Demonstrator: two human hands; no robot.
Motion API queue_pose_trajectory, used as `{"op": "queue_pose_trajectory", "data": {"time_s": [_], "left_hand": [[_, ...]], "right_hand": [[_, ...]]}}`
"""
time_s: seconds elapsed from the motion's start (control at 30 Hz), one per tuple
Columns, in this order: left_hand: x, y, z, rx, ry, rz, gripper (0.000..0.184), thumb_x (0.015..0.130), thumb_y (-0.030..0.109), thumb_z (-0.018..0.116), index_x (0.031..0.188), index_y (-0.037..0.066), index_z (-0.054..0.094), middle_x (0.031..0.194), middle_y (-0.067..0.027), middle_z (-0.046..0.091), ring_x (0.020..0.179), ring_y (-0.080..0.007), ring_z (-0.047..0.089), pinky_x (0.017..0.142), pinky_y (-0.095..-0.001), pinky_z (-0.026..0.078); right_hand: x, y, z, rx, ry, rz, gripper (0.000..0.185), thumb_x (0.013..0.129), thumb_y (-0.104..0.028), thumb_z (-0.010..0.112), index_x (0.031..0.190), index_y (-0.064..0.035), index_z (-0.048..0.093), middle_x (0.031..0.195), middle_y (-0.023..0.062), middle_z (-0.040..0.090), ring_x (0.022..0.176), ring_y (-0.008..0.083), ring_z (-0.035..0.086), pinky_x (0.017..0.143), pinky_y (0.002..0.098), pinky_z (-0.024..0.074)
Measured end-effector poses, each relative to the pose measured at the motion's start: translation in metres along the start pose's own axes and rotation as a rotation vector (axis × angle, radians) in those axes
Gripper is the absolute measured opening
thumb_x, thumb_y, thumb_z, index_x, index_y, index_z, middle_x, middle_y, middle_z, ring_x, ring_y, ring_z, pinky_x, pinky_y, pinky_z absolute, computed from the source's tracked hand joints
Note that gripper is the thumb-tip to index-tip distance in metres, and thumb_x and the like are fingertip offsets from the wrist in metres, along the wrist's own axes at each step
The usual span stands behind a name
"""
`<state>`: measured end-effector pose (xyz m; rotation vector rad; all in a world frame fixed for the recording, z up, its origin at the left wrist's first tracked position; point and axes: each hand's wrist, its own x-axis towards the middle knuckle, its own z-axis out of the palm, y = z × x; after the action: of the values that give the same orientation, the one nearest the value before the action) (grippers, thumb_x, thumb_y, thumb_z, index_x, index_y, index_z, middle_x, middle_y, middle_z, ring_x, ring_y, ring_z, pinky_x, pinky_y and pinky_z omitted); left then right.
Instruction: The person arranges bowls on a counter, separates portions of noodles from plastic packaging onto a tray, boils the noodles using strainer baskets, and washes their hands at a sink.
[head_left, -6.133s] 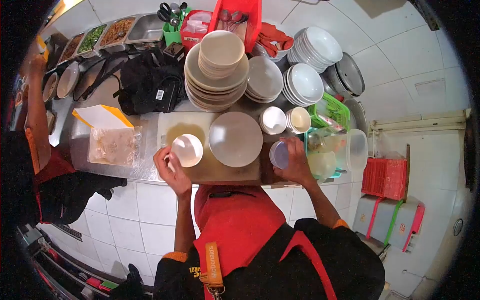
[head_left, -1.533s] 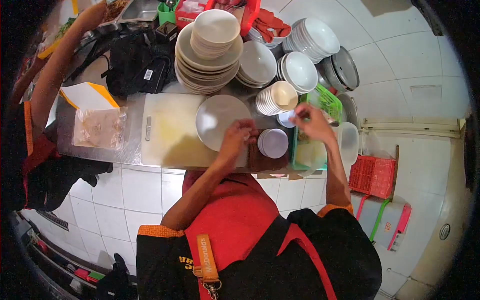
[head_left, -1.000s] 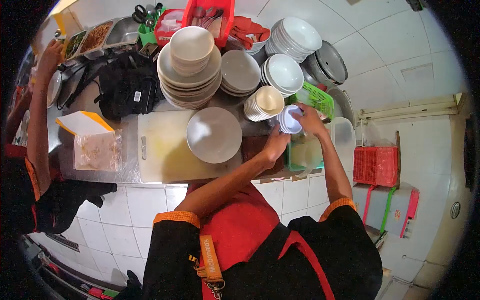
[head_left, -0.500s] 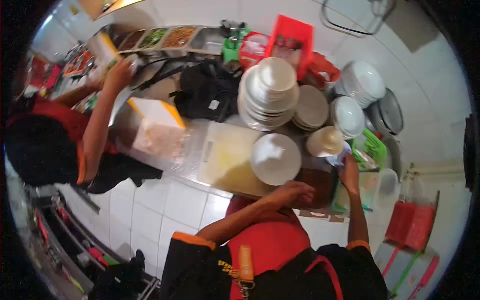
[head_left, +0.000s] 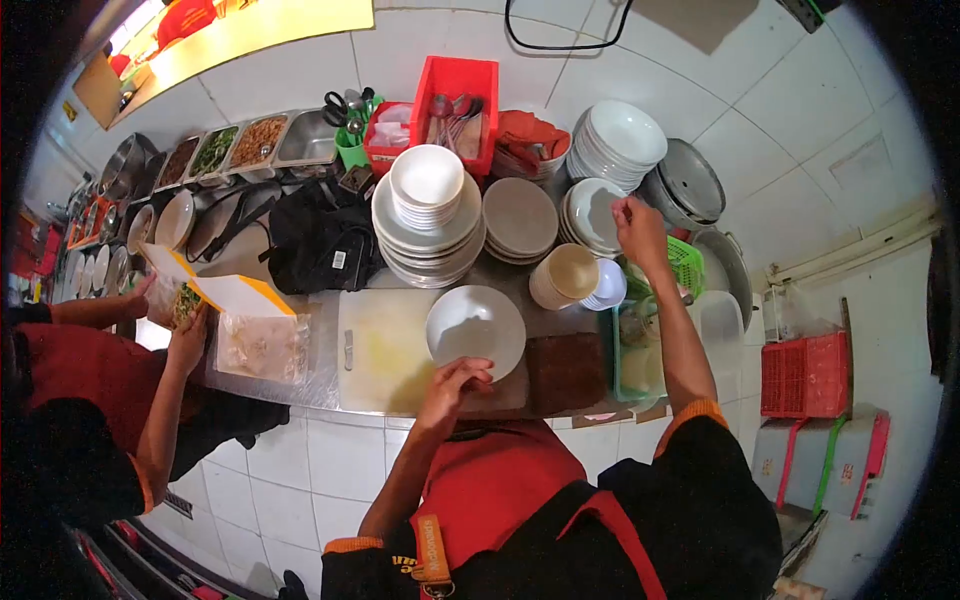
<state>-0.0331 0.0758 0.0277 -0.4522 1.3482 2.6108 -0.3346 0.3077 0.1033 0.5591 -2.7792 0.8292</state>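
A white bowl (head_left: 476, 325) rests partly on the white cutting board (head_left: 385, 350). My left hand (head_left: 455, 392) is at its near edge, fingers loosely bent and apart, with nothing visible in them. My right hand (head_left: 642, 235) is raised beside a stack of white bowls (head_left: 594, 212), fingertips drawn together; whether they hold anything small is hidden. Between my hands stand a stack of cream bowls (head_left: 566, 276) and small pale-blue bowls (head_left: 606, 285). A brown board (head_left: 567, 372) lies nearer to me.
Tall plate stacks (head_left: 425, 240) and a red cutlery bin (head_left: 455, 115) stand behind, with a black bag (head_left: 322, 235) to their left. At the left, a co-worker's hands (head_left: 187, 335) hold an open box with food. A green tray (head_left: 632, 360) sits at the right.
My right hand has moved up and away from the small pale-blue bowls. My left hand stays near the white bowl. The view has shifted, and the co-worker's hands are lower with the box.
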Motion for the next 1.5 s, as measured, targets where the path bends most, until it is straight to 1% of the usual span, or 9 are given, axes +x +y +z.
{"op": "queue_pose_trajectory", "data": {"time_s": [0.17,0.33,0.53,0.67,0.83,0.97,1.17,1.33,1.5], "left_hand": [[-0.021,0.005,-0.02,-0.085,0.333,0.038,0.03,0.092,0.023,0.046,0.101,-0.004,0.056,0.08,-0.0062,0.059,0.069,-0.0142,0.056,0.068,-0.0262,0.046],[-0.033,-0.013,-0.048,-0.208,0.472,0.126,0.026,0.091,0.021,0.049,0.099,-0.002,0.057,0.076,-0.0035,0.059,0.067,-0.0103,0.055,0.063,-0.0221,0.043],[-0.031,0.003,-0.044,-0.168,0.511,0.154,0.024,0.091,0.023,0.048,0.098,0.001,0.056,0.074,-0.0019,0.056,0.066,-0.012,0.053,0.062,-0.0247,0.042],[-0.02,0.014,-0.043,-0.133,0.508,0.17,0.022,0.092,0.02,0.05,0.097,0.0,0.058,0.076,-0.002,0.058,0.067,-0.0093,0.053,0.062,-0.0209,0.041],[0.018,0.069,-0.038,0.477,0.573,0.616,0.019,0.089,0.015,0.055,0.098,-0.001,0.058,0.08,-0.0033,0.058,0.071,-0.0119,0.054,0.071,-0.0254,0.044],[0.069,0.167,-0.022,1.141,0.463,1.091,0.073,0.068,0.012,0.074,0.128,-0.003,0.035,0.113,-0.0185,0.052,0.103,-0.0313,0.054,0.089,-0.0356,0.043],[0.138,0.205,-0.024,1.204,0.177,0.807,0.124,0.044,0.034,0.089,0.136,0.001,0.013,0.128,-0.026,0.041,0.118,-0.0361,0.044,0.099,-0.0436,0.035],[0.145,0.201,-0.024,1.204,0.06,0.824,0.125,0.045,0.033,0.088,0.136,0.001,0.009,0.119,-0.0241,0.051,0.113,-0.0367,0.049,0.098,-0.043,0.037],[0.146,0.2,-0.025,1.202,0.137,0.824,0.113,0.048,0.026,0.086,0.134,0.002,0.017,0.117,-0.0225,0.052,0.112,-0.0341,0.051,0.097,-0.0421,0.039]], "right_hand": [[0.022,0.048,0.003,-0.425,-0.05,0.214,0.031,0.074,-0.027,0.067,0.092,-0.0023,0.062,0.086,0.0195,0.064,0.083,0.0346,0.061,0.074,0.0425,0.0475],[0.026,0.137,0.04,-0.319,-0.062,0.206,0.033,0.068,-0.026,0.07,0.09,-0.0017,0.063,0.088,0.0184,0.064,0.086,0.0346,0.061,0.077,0.0414,0.0474],[0.03,0.138,0.036,-0.162,-0.147,0.359,0.037,0.069,-0.018,0.06,0.1,0.0019,0.056,0.094,0.0233,0.061,0.091,0.0398,0.058,0.08,0.0466,0.0458],[0.025,0.125,0.031,-0.174,-0.035,0.188,0.03,0.069,-0.013,0.056,0.095,0.001,0.051,0.086,0.0243,0.06,0.082,0.0411,0.059,0.074,0.0471,0.0457],[0.023,0.121,0.027,-0.185,0.028,0.178,0.024,0.07,-0.012,0.056,0.09,-0.0012,0.047,0.079,0.0225,0.057,0.077,0.0409,0.057,0.07,0.0474,0.0434],[0.017,0.113,0.01,-0.288,0.134,0.037,0.029,0.075,-0.012,0.055,0.098,-0.0009,0.043,0.083,0.0267,0.058,0.079,0.0453,0.057,0.069,0.0503,0.0434],[-0.006,0.063,-0.041,0.008,0.255,0.099,0.022,0.076,-0.009,0.054,0.095,-0.0007,0.044,0.078,0.0208,0.057,0.07,0.0381,0.058,0.066,0.0449,0.0447],[-0.029,0.014,-0.074,0.333,0.148,0.263,0.014,0.082,-0.008,0.053,0.093,-0.004,0.046,0.07,0.0095,0.055,0.051,0.0149,0.053,0.043,0.0297,0.0403],[-0.035,-0.009,-0.07,0.517,0.096,0.264,0.013,0.083,-0.009,0.054,0.093,-0.0048,0.046,0.068,0.0057,0.053,0.047,0.0086,0.047,0.037,0.0239,0.0357]]}}
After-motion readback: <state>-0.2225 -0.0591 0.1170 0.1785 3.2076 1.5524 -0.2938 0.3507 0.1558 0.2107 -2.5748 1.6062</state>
